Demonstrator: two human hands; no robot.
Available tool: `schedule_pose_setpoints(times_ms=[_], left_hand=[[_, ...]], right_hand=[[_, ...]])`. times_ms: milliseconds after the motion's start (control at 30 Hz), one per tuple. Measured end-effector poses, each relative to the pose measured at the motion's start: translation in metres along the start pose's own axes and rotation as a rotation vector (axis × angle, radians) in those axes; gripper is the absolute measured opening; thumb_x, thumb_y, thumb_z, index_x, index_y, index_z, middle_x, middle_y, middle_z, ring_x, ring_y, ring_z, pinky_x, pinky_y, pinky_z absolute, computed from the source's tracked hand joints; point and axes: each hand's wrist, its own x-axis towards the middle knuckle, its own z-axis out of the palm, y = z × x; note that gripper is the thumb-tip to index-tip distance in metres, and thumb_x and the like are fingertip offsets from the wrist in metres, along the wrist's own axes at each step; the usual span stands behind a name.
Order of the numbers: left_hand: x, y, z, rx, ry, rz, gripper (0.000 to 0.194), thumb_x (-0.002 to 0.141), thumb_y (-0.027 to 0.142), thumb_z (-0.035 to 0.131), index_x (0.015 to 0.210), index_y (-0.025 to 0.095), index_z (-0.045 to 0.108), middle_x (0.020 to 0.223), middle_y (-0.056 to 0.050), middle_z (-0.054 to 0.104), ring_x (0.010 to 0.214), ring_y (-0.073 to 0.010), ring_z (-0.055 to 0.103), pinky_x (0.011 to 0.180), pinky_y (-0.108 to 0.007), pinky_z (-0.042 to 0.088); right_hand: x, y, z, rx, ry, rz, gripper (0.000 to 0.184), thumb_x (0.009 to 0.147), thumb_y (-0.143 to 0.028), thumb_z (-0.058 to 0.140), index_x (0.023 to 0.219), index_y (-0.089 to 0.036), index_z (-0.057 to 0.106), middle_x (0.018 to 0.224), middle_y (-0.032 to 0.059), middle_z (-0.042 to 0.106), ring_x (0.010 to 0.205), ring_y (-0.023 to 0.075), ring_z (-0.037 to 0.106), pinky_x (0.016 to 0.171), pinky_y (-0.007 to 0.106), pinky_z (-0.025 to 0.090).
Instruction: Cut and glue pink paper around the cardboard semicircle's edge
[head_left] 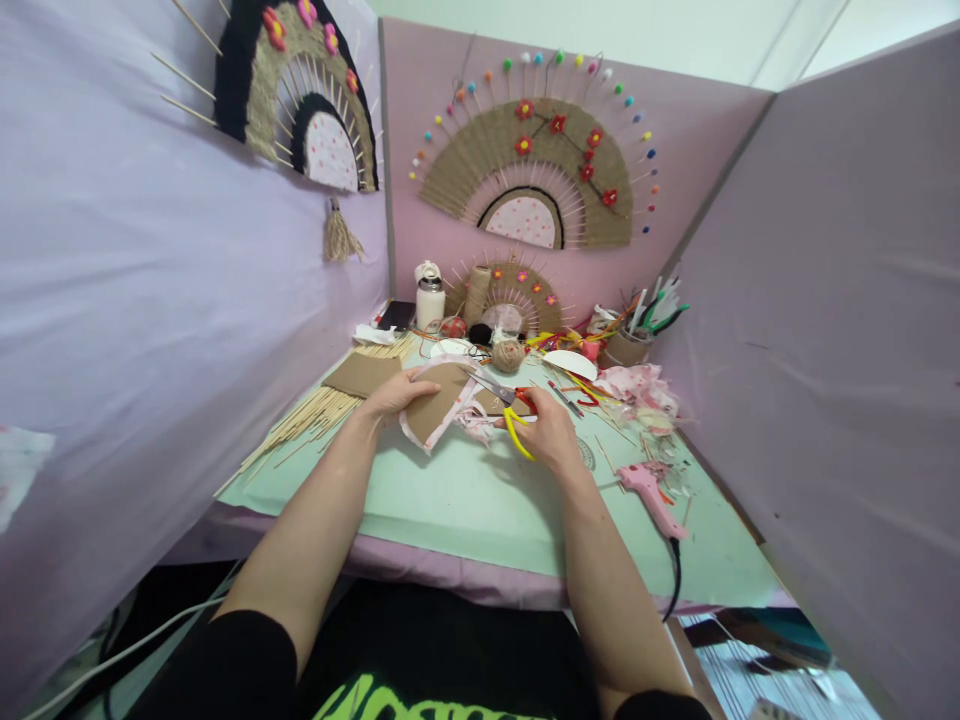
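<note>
My left hand (394, 395) lies on a brown cardboard piece (439, 400) wrapped at its edge with pale pink fabric (442, 430), gripping it against the green mat (480, 500). My right hand (547, 430) is closed around scissors with yellow and red handles (514, 410). Their blades point left, at the top edge of the cardboard. Trimmed fabric scraps sit between the two hands.
A pink glue gun (651, 492) lies at the right with its cord over the table edge. Bamboo skewers (315, 415) fan out at the left. Twine ball (508, 355), white bottle (430, 297), tool cup (628, 345) and fabric scraps crowd the back. Woven fans hang on the partition walls.
</note>
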Motion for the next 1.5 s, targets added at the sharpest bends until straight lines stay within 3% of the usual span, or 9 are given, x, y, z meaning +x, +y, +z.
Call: schedule_pose_setpoints(times_ms=[600,1067,1500], left_hand=[[-0.0013,0.0001,-0.0012,-0.004,-0.013,0.015,0.043,0.057,0.025,0.073,0.099,0.017,0.064,0.079,-0.006,0.069,0.062,-0.0159,0.062,0.057,-0.024,0.048],[-0.0030,0.0026,-0.0012,0.014,-0.007,-0.015,0.053,0.057,0.026,0.074,0.107,0.017,0.061,0.079,-0.003,0.069,0.063,-0.0153,0.062,0.058,-0.026,0.047],[0.0000,0.0000,-0.0033,0.070,0.018,-0.009,0.049,0.057,0.025,0.073,0.104,0.017,0.061,0.075,-0.002,0.068,0.061,-0.0146,0.062,0.057,-0.025,0.047]], right_hand=[[-0.0011,-0.0038,-0.0011,-0.010,-0.012,0.050,0.029,0.071,-0.043,0.060,0.090,-0.021,0.062,0.082,0.0036,0.065,0.069,0.0187,0.056,0.057,0.027,0.036],[-0.0008,-0.0040,-0.0034,-0.050,-0.047,0.060,0.029,0.073,-0.043,0.060,0.091,-0.020,0.062,0.084,0.0035,0.066,0.071,0.0176,0.055,0.057,0.025,0.032],[-0.0025,0.0028,-0.0040,-0.161,-0.065,0.067,0.036,0.067,-0.051,0.066,0.088,-0.023,0.062,0.081,0.0007,0.066,0.066,0.0155,0.052,0.053,0.024,0.024]])
